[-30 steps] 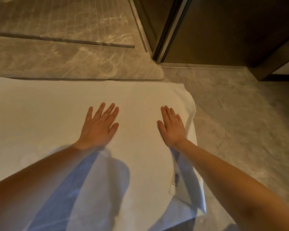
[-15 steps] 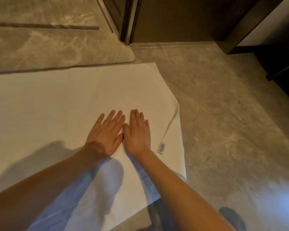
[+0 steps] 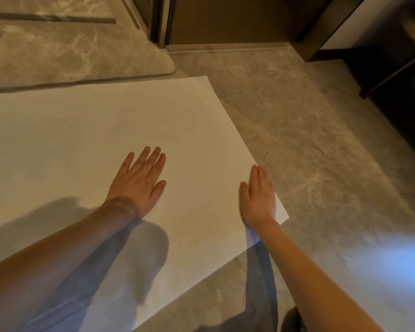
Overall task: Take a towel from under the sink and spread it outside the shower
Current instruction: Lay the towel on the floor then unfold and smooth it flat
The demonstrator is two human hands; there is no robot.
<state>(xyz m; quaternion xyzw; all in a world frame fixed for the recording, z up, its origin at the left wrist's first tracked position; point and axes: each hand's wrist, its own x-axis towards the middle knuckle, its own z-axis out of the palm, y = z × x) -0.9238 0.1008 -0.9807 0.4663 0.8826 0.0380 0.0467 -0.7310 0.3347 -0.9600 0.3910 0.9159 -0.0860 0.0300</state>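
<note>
Head view, item one: white towel (image 3: 101,144), lying flat on the marble floor (image 3: 309,140) just beside the raised shower threshold (image 3: 77,61). We are resting the left hand (image 3: 138,182) and right hand (image 3: 259,195) flat on it, palms down, fingers extended, gripping nothing. We are judging it soft, light and limp, best pinched at corners or hems. We are reading no label or writing.

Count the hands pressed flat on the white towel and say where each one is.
2. The left hand lies palm-down near the middle of the towel; the right hand lies flat at its right edge, near the front corner.
</note>
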